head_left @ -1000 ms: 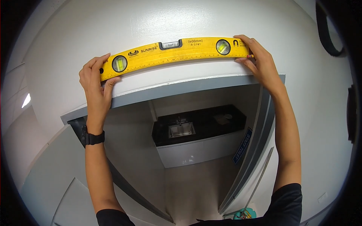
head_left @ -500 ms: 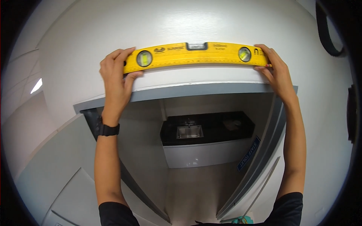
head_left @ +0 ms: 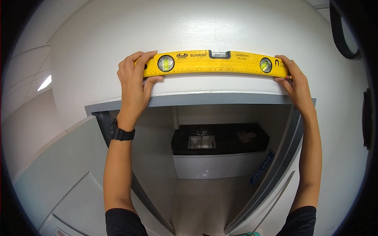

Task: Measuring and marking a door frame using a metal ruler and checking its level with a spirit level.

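Between my two raised hands, a yellow spirit level (head_left: pixel 197 66) lies lengthwise against the white wall above a doorway. Three vials show in it: a middle one at its top edge and a round one towards each end. My left hand (head_left: pixel 135 76) is closed round its left end, thumb beneath and fingers over the top. At the right end, my right hand (head_left: pixel 296 82) pinches it, with the thumb on the lower edge. A small reddish thing shows by the right fingers, too small to name. The level sits just above the grey door frame (head_left: pixel 204 98), apart from it.
Through the doorway stands a black counter (head_left: pixel 228 135) with a steel sink (head_left: pixel 202 142). A pale door (head_left: pixel 63 165) is swung open at the left. A blue sign (head_left: pixel 261 167) hangs by the right jamb, and a thin stick (head_left: pixel 274 201) leans at lower right.
In the picture, the level and both hands sit farther right and slightly lower, as do the doorway and sink. My grip on both ends is the same.
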The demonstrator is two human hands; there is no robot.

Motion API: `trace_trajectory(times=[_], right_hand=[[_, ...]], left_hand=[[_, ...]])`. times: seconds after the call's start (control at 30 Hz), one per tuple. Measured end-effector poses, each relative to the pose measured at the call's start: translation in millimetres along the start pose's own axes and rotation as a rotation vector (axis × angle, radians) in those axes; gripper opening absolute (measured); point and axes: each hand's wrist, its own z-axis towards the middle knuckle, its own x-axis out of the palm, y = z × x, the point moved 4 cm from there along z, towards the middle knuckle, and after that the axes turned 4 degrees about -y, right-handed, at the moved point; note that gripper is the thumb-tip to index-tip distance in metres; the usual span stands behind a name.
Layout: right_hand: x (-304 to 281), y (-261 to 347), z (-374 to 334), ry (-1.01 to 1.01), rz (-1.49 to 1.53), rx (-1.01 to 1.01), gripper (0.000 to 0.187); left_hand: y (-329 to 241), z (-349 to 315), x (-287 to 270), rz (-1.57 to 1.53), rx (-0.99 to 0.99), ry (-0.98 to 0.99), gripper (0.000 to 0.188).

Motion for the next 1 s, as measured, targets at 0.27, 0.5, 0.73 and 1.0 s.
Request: trace_trajectory(times=[0.27, 0.5, 0.73, 1.0], right_hand=[[-1, 6, 3, 0.039, 0.043, 0.017, 0.061], [-1, 0, 1, 0.075, 0.008, 0.004, 0.055], [-4, 2, 2, 0.064, 0.018, -0.045, 0.057], [3, -4, 2, 0.053, 0.014, -0.051, 0.058]], left_hand=[[3, 0, -4, -0.012, 0.012, 0.013, 0.055], [0, 2, 1, -0.029, -0.009, 0.063, 0.053], [-1, -1, -5, 0.021, -0.035, 0.078, 0.054], [2, -1, 2, 0.016, -0.037, 0.09, 0.054]])
